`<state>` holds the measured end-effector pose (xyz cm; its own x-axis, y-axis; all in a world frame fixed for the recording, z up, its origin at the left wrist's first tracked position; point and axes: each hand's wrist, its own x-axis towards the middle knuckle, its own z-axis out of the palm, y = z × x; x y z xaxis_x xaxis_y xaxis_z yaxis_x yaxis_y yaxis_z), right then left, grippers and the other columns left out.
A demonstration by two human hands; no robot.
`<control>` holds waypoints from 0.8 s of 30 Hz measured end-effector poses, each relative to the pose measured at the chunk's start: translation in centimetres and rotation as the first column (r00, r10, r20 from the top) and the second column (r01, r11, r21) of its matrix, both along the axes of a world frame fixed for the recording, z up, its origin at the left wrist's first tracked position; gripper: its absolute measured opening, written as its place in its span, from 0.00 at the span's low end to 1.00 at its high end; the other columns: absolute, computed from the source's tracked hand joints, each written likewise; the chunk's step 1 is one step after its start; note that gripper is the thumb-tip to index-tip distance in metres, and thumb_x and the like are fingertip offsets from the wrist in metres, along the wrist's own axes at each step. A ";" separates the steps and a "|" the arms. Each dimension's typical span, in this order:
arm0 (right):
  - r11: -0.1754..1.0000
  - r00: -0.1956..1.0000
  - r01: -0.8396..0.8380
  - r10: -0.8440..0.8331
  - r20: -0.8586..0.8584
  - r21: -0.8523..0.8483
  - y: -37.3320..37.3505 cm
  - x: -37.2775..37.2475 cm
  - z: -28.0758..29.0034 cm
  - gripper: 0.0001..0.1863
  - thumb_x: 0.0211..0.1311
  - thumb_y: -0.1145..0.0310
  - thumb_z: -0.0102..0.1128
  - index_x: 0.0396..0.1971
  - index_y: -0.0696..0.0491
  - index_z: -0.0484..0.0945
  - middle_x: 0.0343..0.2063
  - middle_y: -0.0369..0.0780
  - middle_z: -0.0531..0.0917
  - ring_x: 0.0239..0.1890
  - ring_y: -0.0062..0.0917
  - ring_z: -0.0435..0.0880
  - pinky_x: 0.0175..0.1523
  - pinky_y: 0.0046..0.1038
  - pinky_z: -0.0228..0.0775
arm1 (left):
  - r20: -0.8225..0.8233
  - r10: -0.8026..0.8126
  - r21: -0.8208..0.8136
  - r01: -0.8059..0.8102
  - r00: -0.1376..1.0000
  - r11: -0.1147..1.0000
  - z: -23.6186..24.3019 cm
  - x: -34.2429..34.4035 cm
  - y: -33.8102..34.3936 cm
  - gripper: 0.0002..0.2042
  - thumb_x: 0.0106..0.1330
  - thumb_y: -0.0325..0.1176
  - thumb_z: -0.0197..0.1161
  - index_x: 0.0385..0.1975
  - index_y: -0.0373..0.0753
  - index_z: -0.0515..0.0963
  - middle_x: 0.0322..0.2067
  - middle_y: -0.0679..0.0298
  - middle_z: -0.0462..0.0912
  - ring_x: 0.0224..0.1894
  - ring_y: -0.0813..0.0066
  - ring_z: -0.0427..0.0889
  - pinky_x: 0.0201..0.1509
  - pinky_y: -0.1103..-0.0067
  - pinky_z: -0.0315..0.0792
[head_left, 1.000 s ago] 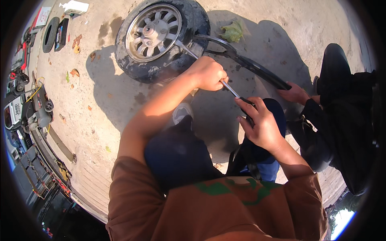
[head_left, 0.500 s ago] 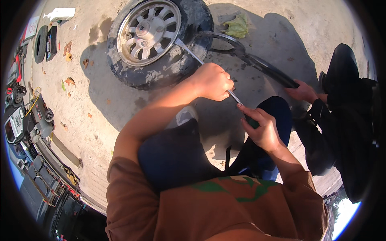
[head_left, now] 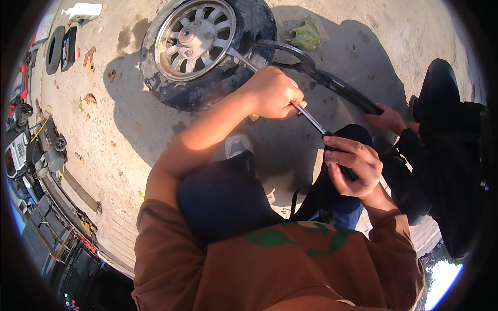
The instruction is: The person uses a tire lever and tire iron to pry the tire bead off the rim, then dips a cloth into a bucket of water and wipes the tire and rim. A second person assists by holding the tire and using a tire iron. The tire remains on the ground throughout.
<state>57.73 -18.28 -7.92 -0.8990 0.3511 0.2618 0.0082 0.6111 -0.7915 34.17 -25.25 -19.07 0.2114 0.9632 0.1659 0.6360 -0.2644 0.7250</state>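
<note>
One wheel (head_left: 199,44) with a silver spoked rim lies flat on the concrete ground (head_left: 129,135), and one long metal bar (head_left: 270,78) runs from its edge back to the person. Two own hands work the bar: the left hand (head_left: 275,93) is closed in a tight grip around the shaft near the tyre, and the right hand (head_left: 353,166) is wrapped around the dark handle end. One other hand (head_left: 386,119), a second person's, holds one curved black strip (head_left: 332,83) that reaches the tyre. One green leaf (head_left: 306,35) lies beside the wheel, in shadow. One small tyre (head_left: 53,49) lies far left. Compared with half a second ago, the wheel sits slightly higher and further left in the view, and both hands keep the same hold.
</note>
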 end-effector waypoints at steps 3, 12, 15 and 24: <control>0.998 0.997 -0.068 0.068 -0.025 0.005 0.7 -0.9 1.0 0.04 0.46 0.81 0.64 0.25 0.61 0.79 0.35 0.50 0.85 0.23 0.29 0.84 0.25 0.22 0.73 | -0.010 -0.021 -0.054 0.020 1.000 0.998 1.0 -0.8 0.2 0.10 0.54 0.37 0.63 0.15 0.43 0.76 0.15 0.63 0.75 0.21 0.60 0.77 0.24 0.69 0.69; 0.987 0.991 -0.125 0.129 -0.028 0.097 4.6 -7.5 7.2 0.10 0.49 0.80 0.59 0.12 0.59 0.72 0.25 0.46 0.84 0.16 0.26 0.79 0.20 0.20 0.69 | 0.244 -0.017 -0.007 0.020 0.970 1.000 3.5 -3.5 1.5 0.12 0.55 0.33 0.66 0.16 0.36 0.73 0.13 0.59 0.70 0.18 0.60 0.72 0.21 0.72 0.63; 0.999 0.999 -0.050 0.050 0.004 0.006 5.6 -9.9 8.6 0.10 0.54 0.79 0.56 0.14 0.62 0.75 0.25 0.47 0.84 0.21 0.27 0.82 0.26 0.20 0.72 | 0.335 0.113 -0.267 -0.021 0.935 0.964 4.6 -4.9 1.7 0.08 0.54 0.38 0.64 0.23 0.41 0.82 0.18 0.58 0.78 0.23 0.59 0.78 0.27 0.69 0.70; 0.978 0.966 0.095 -0.046 0.255 -0.185 1.1 -0.5 1.6 0.07 0.56 0.81 0.63 0.36 0.61 0.84 0.43 0.48 0.83 0.41 0.29 0.85 0.45 0.24 0.76 | -0.030 0.133 0.083 -0.130 0.991 0.988 -0.7 1.4 0.0 0.07 0.52 0.39 0.63 0.19 0.44 0.80 0.17 0.64 0.78 0.21 0.59 0.78 0.27 0.68 0.74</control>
<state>57.21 -17.15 -6.32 -0.8981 0.4374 -0.0455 0.2565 0.4370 -0.8621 35.52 -25.26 -19.74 0.0907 0.9669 0.2385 0.6938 -0.2331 0.6814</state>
